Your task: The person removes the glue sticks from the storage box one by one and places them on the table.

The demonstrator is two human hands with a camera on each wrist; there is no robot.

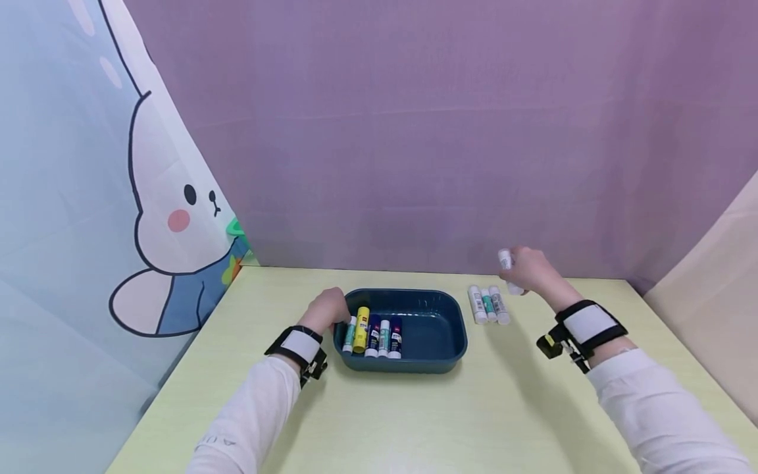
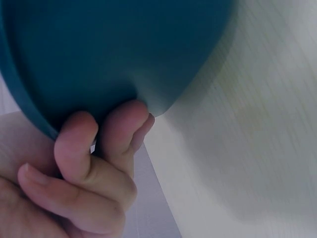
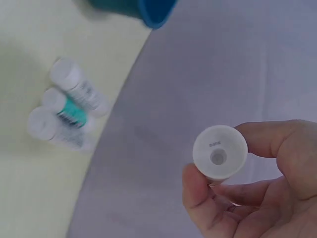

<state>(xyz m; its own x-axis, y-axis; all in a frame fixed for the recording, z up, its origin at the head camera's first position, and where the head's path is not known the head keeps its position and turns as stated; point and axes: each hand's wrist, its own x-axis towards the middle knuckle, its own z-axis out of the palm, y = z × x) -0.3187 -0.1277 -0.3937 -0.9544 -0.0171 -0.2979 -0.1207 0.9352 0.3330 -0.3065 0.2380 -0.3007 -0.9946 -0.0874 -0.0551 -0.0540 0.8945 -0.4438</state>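
One white tube (image 3: 219,144), pinched in right grip (image 1: 531,270)

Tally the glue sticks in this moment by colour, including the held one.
White glue sticks: 3 (two on the table, one in the right hand)
Teal-and-white sticks: 3 (two in the tray, one on the table)
Navy-and-white sticks: 2 (in the tray)
Yellow stick: 1 (in the tray)
Total: 9

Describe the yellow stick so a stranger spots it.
On the table, find the dark teal tray. Inside, toward its left end, the yellow stick sits between a green-and-white stick and a dark blue stick. It is the only yellow one.
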